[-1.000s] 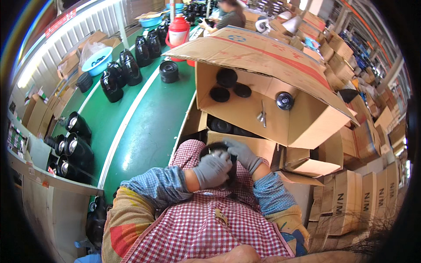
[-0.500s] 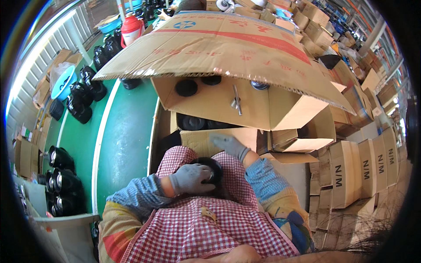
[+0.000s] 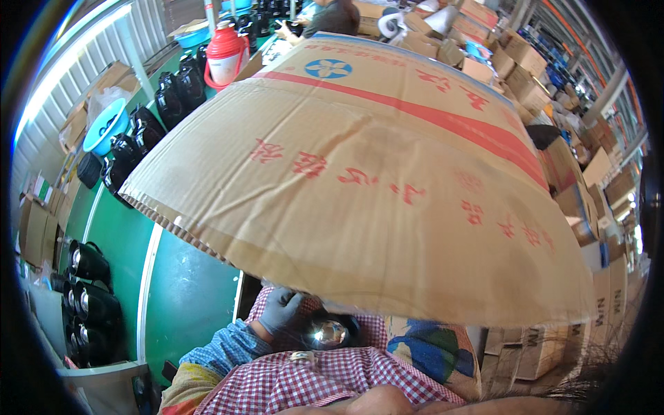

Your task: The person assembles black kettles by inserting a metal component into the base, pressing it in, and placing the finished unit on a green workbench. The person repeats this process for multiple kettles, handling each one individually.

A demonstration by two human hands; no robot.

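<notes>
A black round housing with a shiny, mirror-like bowl (image 3: 330, 333) lies in my lap on a red-and-white checked apron (image 3: 277, 377). Beside its upper left is my left hand (image 3: 282, 312) in a grey glove, fingers curled in; whatever they grip, if anything, is hidden. The lower edge of a large cardboard flap (image 3: 373, 207), printed in red and blue, reaches just over that hand and the housing. My right hand is hidden beneath the flap; only a patterned sleeve (image 3: 432, 349) shows. The box interior is also covered.
Black housings (image 3: 93, 304) stand in rows on the green floor (image 3: 183, 297) at left, near a grey bin (image 3: 104, 373). Farther off are a blue basin (image 3: 107, 126) and a red-and-white thermos jug (image 3: 225, 55). Stacked cartons (image 3: 532, 353) line the right side.
The flap has come down toward me, covering the box and my right hand. The housing now shows its shiny bowl; my left hand has moved up off its top to its side.
</notes>
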